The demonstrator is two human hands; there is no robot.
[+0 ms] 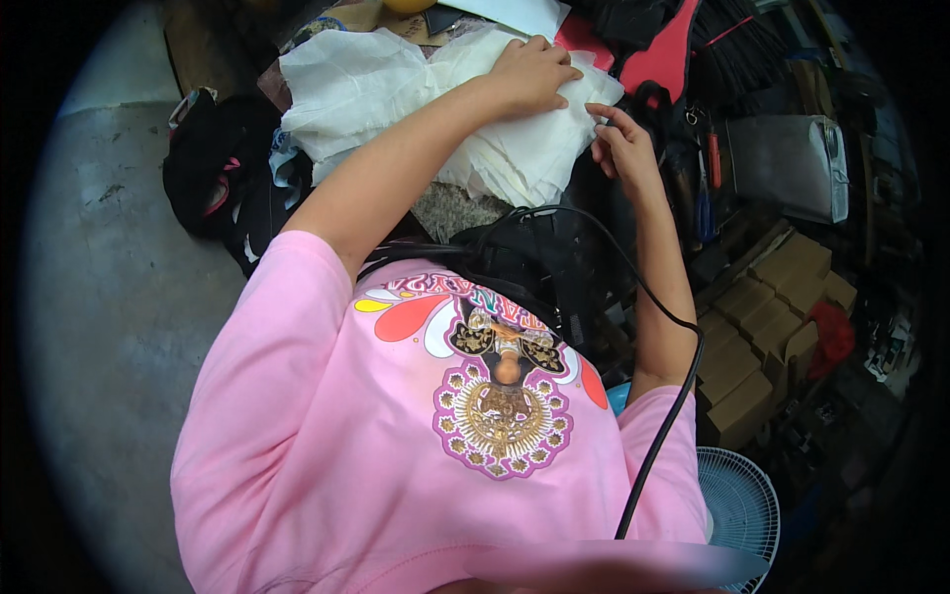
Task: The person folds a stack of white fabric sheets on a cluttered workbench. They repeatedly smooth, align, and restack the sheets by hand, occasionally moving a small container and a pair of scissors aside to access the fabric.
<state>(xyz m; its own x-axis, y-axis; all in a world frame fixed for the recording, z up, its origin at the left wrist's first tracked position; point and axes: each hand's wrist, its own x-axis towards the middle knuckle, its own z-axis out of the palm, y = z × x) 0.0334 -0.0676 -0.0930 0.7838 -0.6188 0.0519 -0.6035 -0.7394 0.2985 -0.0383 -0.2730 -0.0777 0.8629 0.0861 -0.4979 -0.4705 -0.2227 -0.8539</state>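
A loose stack of thin white sheets [371, 89], paper or fabric I cannot tell, lies wrinkled across the work surface in front of me. My left hand [534, 76] rests palm down on the upper right part of the stack, fingers spread. Just right of it, my right hand [625, 148] is at the sheets' right edge, its index finger stretched toward that edge and the other fingers bent and apart. No sheet shows clearly between its fingers.
Black and red material [661, 54] lies beyond my right hand. Tools with red and blue handles [713, 163] hang beside a grey box [784, 168]. Cardboard boxes [757, 317] and a white fan [737, 510] stand at right. A black cable [683, 396] crosses my right arm. Dark cloth [223, 163] lies left.
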